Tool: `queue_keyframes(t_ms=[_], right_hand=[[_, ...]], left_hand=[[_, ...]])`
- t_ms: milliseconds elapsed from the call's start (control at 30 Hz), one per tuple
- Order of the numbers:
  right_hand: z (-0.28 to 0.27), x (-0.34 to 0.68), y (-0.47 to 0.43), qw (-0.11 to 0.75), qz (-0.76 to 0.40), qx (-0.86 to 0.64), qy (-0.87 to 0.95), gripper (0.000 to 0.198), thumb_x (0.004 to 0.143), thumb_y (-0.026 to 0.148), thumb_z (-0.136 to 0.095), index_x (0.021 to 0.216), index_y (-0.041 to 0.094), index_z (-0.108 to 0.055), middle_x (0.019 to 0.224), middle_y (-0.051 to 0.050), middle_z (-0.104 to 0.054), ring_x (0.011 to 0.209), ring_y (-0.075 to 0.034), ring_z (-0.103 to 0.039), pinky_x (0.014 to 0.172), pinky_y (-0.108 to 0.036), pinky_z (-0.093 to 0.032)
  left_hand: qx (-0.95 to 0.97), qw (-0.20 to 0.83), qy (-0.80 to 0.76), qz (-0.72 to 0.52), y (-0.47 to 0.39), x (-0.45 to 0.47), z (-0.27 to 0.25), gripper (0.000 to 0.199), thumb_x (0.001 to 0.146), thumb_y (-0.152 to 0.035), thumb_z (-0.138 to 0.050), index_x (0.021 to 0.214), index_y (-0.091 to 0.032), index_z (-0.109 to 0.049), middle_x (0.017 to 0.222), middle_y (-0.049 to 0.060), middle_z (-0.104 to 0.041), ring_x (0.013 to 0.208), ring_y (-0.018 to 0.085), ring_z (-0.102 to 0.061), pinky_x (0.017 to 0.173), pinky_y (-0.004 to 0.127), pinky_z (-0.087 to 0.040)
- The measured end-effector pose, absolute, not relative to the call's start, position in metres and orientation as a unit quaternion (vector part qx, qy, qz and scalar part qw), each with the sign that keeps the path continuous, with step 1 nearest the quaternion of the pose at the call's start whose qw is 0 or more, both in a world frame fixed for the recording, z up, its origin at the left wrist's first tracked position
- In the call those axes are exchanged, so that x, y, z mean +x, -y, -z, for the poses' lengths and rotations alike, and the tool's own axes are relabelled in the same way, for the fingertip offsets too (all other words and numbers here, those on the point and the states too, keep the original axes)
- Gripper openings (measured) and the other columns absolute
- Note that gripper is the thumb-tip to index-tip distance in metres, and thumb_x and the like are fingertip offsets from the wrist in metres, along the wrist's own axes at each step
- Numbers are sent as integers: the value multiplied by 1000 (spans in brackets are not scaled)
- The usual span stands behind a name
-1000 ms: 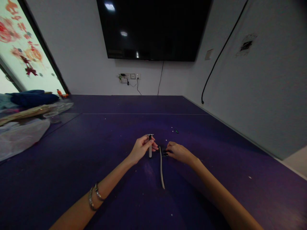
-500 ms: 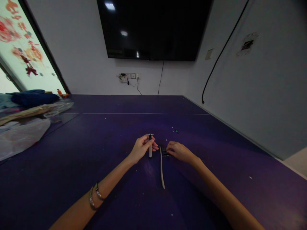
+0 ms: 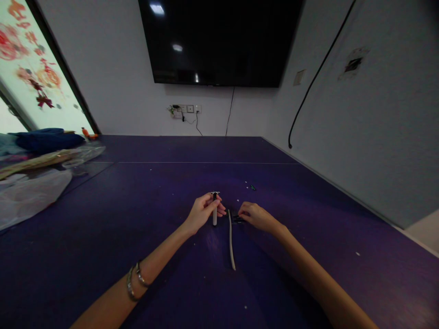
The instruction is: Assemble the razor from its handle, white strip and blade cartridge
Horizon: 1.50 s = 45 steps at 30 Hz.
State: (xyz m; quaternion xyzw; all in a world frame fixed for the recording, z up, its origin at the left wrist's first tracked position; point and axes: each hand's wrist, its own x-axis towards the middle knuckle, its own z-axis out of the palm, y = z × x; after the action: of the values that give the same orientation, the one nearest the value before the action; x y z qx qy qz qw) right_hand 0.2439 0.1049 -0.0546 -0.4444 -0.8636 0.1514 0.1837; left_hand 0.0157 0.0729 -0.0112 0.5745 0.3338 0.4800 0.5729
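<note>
A: Head view. State of the left hand (image 3: pixel 203 211)?

B: Thumb and fingers are pinched around a T-shaped tool (image 3: pixel 214 218); the lower fingers extend loosely behind it. The tool stands roughly upright in that pinch, crossbar above the fingertips, white handle below.

A: And the right hand (image 3: pixel 256 215)?

B: Fingers bent and drawn close together, tips at a group of small dark pieces (image 3: pixel 237 220). I cannot tell whether one is held; they are too small and dark.

A: Noted between the two sets of fingers?

B: A slender pale strip (image 3: pixel 231 244) on the purple surface (image 3: pixel 164 183). Its far end lies just beside the dark pieces; its near end points toward the wearer.

A: Beyond the right fingertips?

B: A small dark green piece (image 3: pixel 253 188), apart from them.

A: Well beyond both hands?

B: A wall-mounted television (image 3: pixel 219 43).
</note>
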Motion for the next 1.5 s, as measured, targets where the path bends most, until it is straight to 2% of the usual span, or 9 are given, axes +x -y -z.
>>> queue_keyframes(t_ms=[333, 500, 567, 733, 1000, 1167, 1367, 1500], right_hand=[[32, 239, -98, 270, -206, -447, 828, 17, 80, 25, -51, 80, 17, -66, 81, -4, -66, 76, -16, -60, 72, -27, -46], [19, 233, -90, 352, -309, -445, 764, 23, 79, 34, -52, 83, 15, -64, 75, -3, -64, 53, -11, -57, 47, -22, -46], [13, 231, -86, 375, -341, -439, 742, 24, 78, 36, -55, 83, 15, -64, 74, -3, -64, 48, -10, -55, 43, -22, -46], [-3, 226, -77, 394, -384, -435, 713, 25, 75, 36, -59, 85, 15, -67, 73, -4, -67, 48, -11, -58, 45, -24, -50], [-11, 220, -70, 430, -436, -441, 656, 24, 70, 24, -61, 90, 14, -69, 76, -6, -69, 64, -17, -67, 53, -28, -57], [-10, 220, -73, 448, -457, -441, 629, 26, 66, 26, -66, 88, 13, -70, 73, -7, -70, 73, -21, -68, 57, -31, -58], [-13, 223, -74, 465, -470, -438, 609, 31, 60, 32, -73, 84, 12, -71, 74, -8, -70, 72, -21, -68, 61, -33, -59], [-17, 222, -72, 476, -475, -433, 600, 31, 60, 32, -74, 83, 12, -71, 71, -7, -70, 70, -20, -68, 60, -32, -59]], left_hand=[[581, 548, -347, -492, -74, 17, 13, 21, 79, -31, -56, 87, -12, -52, 70, 4, -62, 54, 11, -59, 56, 26, -51], [586, 532, -341, -508, -78, 18, 20, 21, 80, -34, -55, 87, -14, -51, 64, -2, -53, 50, 7, -51, 56, 24, -50], [587, 527, -345, -510, -78, 19, 22, 21, 80, -34, -54, 88, -14, -52, 64, -3, -51, 50, 6, -49, 55, 23, -49], [587, 516, -358, -510, -74, 23, 22, 21, 80, -34, -53, 88, -14, -52, 65, -2, -52, 52, 7, -49, 54, 22, -47], [562, 509, -373, -535, -71, 25, 19, 21, 78, -34, -55, 88, -15, -54, 64, -3, -51, 52, 8, -49, 54, 22, -47], [537, 523, -364, -552, -72, 25, 19, 22, 78, -33, -54, 91, -15, -56, 65, -2, -51, 53, 8, -48, 55, 22, -45], [508, 566, -321, -564, -67, 25, 22, 32, 81, -29, -48, 108, -13, -54, 76, 3, -58, 64, 12, -56, 64, 25, -47], [557, 528, -334, -547, -55, 30, 17, 29, 79, -28, -55, 104, -14, -55, 82, 4, -61, 72, 15, -59, 72, 31, -49]])
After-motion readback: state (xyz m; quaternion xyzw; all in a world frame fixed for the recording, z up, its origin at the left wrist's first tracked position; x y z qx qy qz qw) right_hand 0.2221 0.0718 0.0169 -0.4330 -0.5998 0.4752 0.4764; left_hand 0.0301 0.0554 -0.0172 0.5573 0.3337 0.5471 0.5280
